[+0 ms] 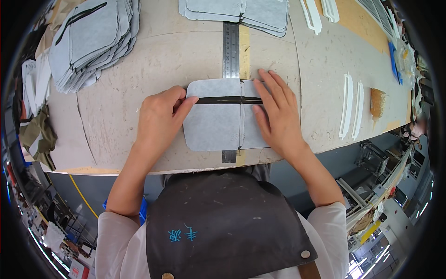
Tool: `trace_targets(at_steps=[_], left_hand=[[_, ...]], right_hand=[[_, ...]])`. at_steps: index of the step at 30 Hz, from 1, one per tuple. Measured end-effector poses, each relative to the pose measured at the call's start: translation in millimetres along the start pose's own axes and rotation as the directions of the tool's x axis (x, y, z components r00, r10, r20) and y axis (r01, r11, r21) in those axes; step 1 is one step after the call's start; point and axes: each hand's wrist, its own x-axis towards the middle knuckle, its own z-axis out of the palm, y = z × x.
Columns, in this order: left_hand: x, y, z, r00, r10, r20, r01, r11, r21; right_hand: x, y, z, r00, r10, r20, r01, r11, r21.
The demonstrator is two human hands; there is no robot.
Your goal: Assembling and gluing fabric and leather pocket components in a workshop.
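A light grey panel [211,128] with rounded corners lies flat in front of me, crossed by a narrow black strip [218,100] that looks like a zipper. My left hand [162,111] pinches the panel's left edge, its thumb on the strip's end and its other fingers curled. Over the right part of the panel, my right hand [278,109] rests with fingers stretched and apart, covering the strip's right end. Beneath the panel runs a steel ruler [230,51], showing beyond its far and near edges, with a yellowish tape strip [244,44] alongside.
A stack of similar grey panels [95,42] sits at the far left, another pile [213,8] at the top middle. White strips [346,107] and a brownish block [377,103] lie to the right. Olive fabric [39,135] hangs at the table's left edge.
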Motion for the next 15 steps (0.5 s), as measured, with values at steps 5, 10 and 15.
trace_targets(at_steps=[5,10,15], left_hand=[[-0.4,-2.0,-0.6,1.000,0.006,0.001,-0.006,1.000,0.000],[-2.8,1.3,-3.4,1.000,0.021,0.013,-0.020,0.998,-0.058],[-16.9,-15.0,-15.5,0.649,0.739,-0.181,-0.705,0.673,0.222]], right_hand=[[11.4,-3.1,-0.1,0.998,-0.021,-0.053,0.023,0.998,0.053],[15.4,-1.8,-0.9,0.998,0.032,-0.049,-0.024,0.987,0.158],[15.2,-2.6,-24.1,0.995,0.095,-0.015,-0.091,0.975,0.203]])
